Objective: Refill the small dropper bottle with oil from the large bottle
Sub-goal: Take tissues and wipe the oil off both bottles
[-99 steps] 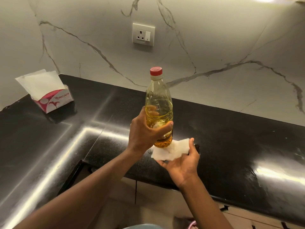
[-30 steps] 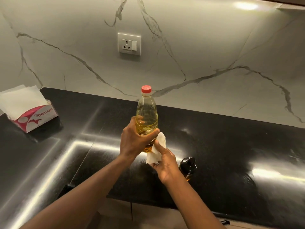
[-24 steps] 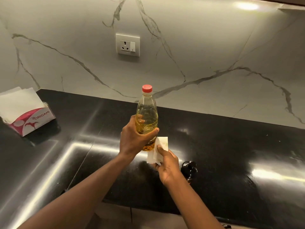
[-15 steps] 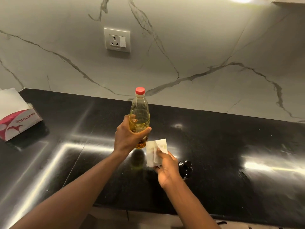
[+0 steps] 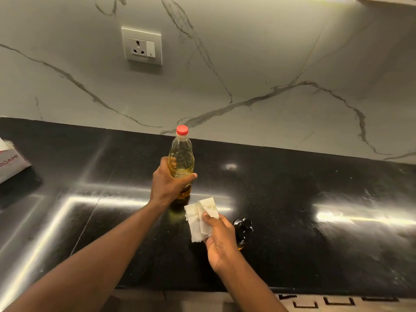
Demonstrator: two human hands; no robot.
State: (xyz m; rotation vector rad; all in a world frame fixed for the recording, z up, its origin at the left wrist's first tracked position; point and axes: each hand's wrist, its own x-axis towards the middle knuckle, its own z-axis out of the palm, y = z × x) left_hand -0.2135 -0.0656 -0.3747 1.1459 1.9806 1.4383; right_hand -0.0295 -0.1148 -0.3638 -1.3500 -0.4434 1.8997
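The large bottle is clear plastic with a red screw cap in place. It stands upright and holds yellow oil to about two thirds of its height. It sits near the middle of the black countertop, a little in front of the marble backsplash. The left hand grips its lower half, fingers wrapped round the far side and thumb pressed across the front. Whether the base rests on the counter or hangs just above it cannot be told; a yellow reflection lies right beneath it.

The small dropper bottle is dark glass with a black rounded top and a glint of amber near its foot. It stands on the counter just beside the right hand, which covers its left side. That hand pinches a folded white tissue between thumb and fingers. The tissue is held apart from the large bottle, and faint oily marks show on it.

At the left edge a tissue box is cut off, with only part of its red lettering readable. The left hand's fingertips are hidden behind the bottle.

In all there is one large bottle, one dropper bottle, one loose tissue, one tissue box, one wall socket and two hands.
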